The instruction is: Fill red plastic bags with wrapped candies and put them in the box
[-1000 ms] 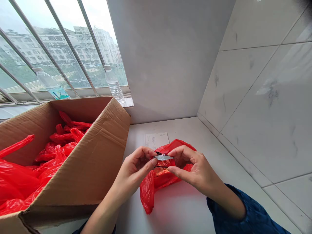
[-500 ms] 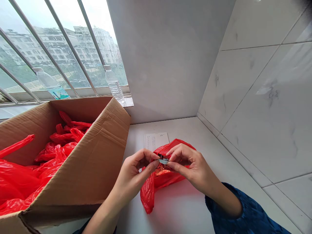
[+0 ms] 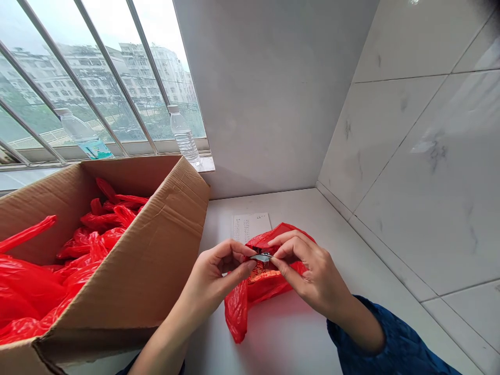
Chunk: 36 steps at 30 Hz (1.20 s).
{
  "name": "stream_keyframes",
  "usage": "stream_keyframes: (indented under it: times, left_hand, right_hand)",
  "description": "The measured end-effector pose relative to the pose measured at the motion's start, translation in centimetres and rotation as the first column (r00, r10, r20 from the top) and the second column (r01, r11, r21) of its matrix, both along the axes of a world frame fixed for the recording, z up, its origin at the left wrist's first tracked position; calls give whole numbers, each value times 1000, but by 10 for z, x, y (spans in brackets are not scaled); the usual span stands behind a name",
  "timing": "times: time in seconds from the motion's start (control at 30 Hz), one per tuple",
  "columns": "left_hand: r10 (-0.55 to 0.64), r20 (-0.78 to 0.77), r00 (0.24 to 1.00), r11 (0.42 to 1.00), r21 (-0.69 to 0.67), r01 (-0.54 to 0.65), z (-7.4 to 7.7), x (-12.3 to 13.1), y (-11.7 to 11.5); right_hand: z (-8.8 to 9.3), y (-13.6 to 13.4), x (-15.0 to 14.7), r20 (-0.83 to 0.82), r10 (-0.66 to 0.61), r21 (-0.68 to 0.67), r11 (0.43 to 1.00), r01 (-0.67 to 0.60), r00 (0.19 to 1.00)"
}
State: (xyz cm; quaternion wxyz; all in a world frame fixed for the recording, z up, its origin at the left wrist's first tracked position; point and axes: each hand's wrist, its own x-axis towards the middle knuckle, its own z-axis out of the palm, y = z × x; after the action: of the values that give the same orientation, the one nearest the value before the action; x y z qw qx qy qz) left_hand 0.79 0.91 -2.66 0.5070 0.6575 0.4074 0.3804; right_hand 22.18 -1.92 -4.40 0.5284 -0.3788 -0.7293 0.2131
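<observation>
Both hands meet over a red plastic bag (image 3: 250,297) lying on the white counter (image 3: 297,333). My left hand (image 3: 219,273) and my right hand (image 3: 308,271) each pinch one end of a small grey strip (image 3: 261,257), tape or a sealed packet edge, just above the bag. Fingers and thumbs of both hands are closed on it. What is inside the bag is hidden.
An open cardboard box (image 3: 144,265) full of several red bags (image 3: 58,260) stands at the left. A printed paper slip (image 3: 250,225) lies behind the bag. Two water bottles (image 3: 183,136) stand on the window sill. Tiled walls close the back and right.
The grey strip looked longer a second ago; my hands have come closer together, so less of it shows between them. The bag has stayed in place.
</observation>
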Motion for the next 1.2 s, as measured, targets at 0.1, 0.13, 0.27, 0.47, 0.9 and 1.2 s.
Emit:
stream_keyframes:
  times: [0.1, 0.13, 0.27, 0.47, 0.9, 1.2]
  left_hand:
    - [6, 16, 1000, 999, 54, -7, 3, 1, -1]
    - [10, 32, 999, 998, 58, -11, 4, 1, -2]
    - [46, 98, 994, 999, 15, -48, 6, 6, -3]
    - [105, 41, 994, 993, 51, -107, -1, 8, -4]
    - [84, 26, 996, 996, 21, -84, -1, 12, -4]
    - [-15, 132, 991, 993, -112, 30, 9, 6, -6]
  right_hand:
    - [0, -1, -2, -6, 9, 14, 1000, -9, 1000]
    - [0, -1, -3, -10, 14, 13, 1000, -14, 1000]
    - [-1, 0, -2, -22, 34, -9, 999, -34, 999]
    - [-3, 8, 5, 129, -57, 75, 996, 47, 990]
    - [-4, 7, 3, 303, -115, 296, 955, 21, 946]
    - [-8, 4, 2, 359, -345, 574, 814, 87, 867]
